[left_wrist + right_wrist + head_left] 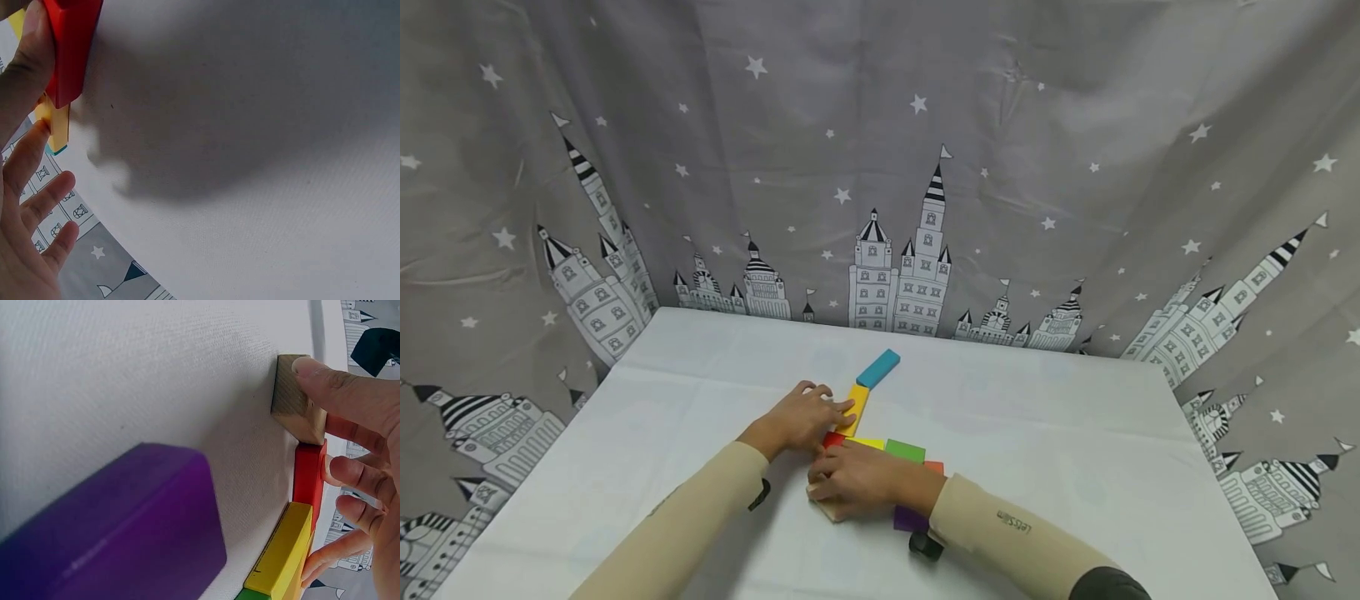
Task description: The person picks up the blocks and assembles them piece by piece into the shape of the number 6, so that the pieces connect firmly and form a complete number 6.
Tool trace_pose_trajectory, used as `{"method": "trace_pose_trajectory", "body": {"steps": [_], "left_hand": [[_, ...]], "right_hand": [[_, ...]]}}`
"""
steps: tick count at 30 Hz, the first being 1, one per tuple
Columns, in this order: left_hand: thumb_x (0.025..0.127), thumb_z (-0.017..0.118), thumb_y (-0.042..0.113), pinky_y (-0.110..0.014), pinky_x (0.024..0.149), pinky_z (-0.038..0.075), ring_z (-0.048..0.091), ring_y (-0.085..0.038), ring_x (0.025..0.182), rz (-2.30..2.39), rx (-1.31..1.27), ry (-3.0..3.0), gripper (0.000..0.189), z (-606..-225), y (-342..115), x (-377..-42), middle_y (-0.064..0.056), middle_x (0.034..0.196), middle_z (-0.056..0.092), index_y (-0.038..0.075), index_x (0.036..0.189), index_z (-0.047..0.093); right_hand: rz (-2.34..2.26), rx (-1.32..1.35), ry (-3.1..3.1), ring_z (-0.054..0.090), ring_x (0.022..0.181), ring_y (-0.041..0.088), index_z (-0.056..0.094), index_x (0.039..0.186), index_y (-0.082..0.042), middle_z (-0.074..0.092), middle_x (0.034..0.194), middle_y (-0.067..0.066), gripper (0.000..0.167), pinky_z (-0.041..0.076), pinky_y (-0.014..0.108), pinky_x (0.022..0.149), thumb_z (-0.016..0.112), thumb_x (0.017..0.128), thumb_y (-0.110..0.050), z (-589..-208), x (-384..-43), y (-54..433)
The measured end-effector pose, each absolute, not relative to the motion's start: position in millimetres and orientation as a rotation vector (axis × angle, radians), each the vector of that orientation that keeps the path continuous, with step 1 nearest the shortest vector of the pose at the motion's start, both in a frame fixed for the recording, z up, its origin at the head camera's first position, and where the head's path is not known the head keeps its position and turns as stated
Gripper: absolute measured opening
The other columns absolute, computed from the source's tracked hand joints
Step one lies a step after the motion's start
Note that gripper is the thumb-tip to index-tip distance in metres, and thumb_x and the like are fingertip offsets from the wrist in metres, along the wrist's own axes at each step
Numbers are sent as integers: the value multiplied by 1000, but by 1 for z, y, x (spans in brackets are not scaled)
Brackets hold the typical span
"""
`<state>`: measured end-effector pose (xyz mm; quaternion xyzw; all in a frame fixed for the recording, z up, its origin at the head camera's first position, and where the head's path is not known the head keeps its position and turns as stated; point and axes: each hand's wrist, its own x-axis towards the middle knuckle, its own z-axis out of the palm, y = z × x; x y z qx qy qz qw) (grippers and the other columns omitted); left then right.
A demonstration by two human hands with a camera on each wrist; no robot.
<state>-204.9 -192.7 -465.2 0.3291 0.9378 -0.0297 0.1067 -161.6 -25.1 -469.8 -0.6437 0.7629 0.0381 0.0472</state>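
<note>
My right hand (857,479) pinches a plain wooden block (294,400) between thumb and fingers, its end right against a red block (307,472). My left hand (801,421) lies with its fingers spread at the amber-yellow block (855,408). In the left wrist view, the left thumb (37,44) rests along the side of the red block (72,50), and a fingertip meets the amber-yellow block (59,125). A bright yellow block (284,550) adjoins the red one. The right hand partly hides the red and wooden blocks in the head view.
A blue block (878,368) continues the line at the far end. A green block (906,451) and an orange block (934,467) follow the yellow one to the right. Under the right wrist is a purple block (910,519). A grey castle-print curtain (1037,167) borders the white table (1075,450).
</note>
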Motion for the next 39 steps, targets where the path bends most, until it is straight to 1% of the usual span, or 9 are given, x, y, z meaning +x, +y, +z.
{"method": "trace_pose_trajectory", "body": {"steps": [11, 20, 26, 32, 33, 35, 39], "left_hand": [[72, 81, 45, -52, 107, 31, 46, -27, 126, -103, 966, 2763, 70, -468, -192, -206, 7, 144, 49, 28, 136, 56], [73, 80, 44, -52, 107, 31, 46, -26, 126, -111, 963, 2764, 69, -468, -192, -205, 7, 144, 49, 29, 136, 56], [74, 80, 43, -52, 107, 31, 46, -26, 126, -112, 958, 2759, 68, -466, -191, -206, 7, 144, 49, 29, 136, 56], [74, 80, 44, -53, 108, 30, 45, -27, 127, -111, 950, 2744, 68, -467, -190, -207, 7, 144, 49, 29, 136, 56], [74, 80, 45, -53, 108, 29, 45, -27, 127, -110, 949, 2743, 69, -467, -190, -207, 7, 144, 49, 30, 136, 55], [72, 80, 47, -53, 109, 29, 44, -27, 128, -105, 940, 2740, 71, -466, -190, -207, 7, 145, 48, 30, 136, 55], [68, 81, 48, -54, 109, 28, 44, -27, 128, -86, 912, 2736, 75, -467, -190, -208, 5, 145, 48, 29, 136, 56]], "right_hand": [[104, -1929, 2414, 48, 121, 9, 66, 125, -25, 58, 126, -7, 37, 33, 25, 110, 67, 90, -38, -473, -155, -26], [90, -1900, 2432, 48, 122, 8, 65, 127, -25, 57, 126, -8, 41, 34, 26, 109, 68, 89, -39, -474, -154, -26], [87, -1907, 2443, 48, 121, 7, 66, 126, -25, 58, 126, -8, 39, 35, 25, 108, 68, 89, -39, -473, -154, -25], [32, -1864, 2419, 44, 128, 10, 64, 128, -27, 52, 135, -3, 44, 32, 26, 111, 70, 87, -43, -472, -156, -18], [14, -1855, 2417, 44, 129, 11, 64, 128, -27, 51, 137, -2, 45, 33, 27, 110, 70, 87, -43, -471, -156, -15], [-23, -1846, 2420, 47, 125, 11, 65, 127, -27, 51, 137, -1, 45, 37, 26, 104, 71, 86, -43, -469, -159, -8], [-59, -1794, 2420, 51, 119, 11, 65, 126, -27, 54, 134, -2, 44, 42, 25, 96, 72, 85, -41, -465, -163, 11]]}}
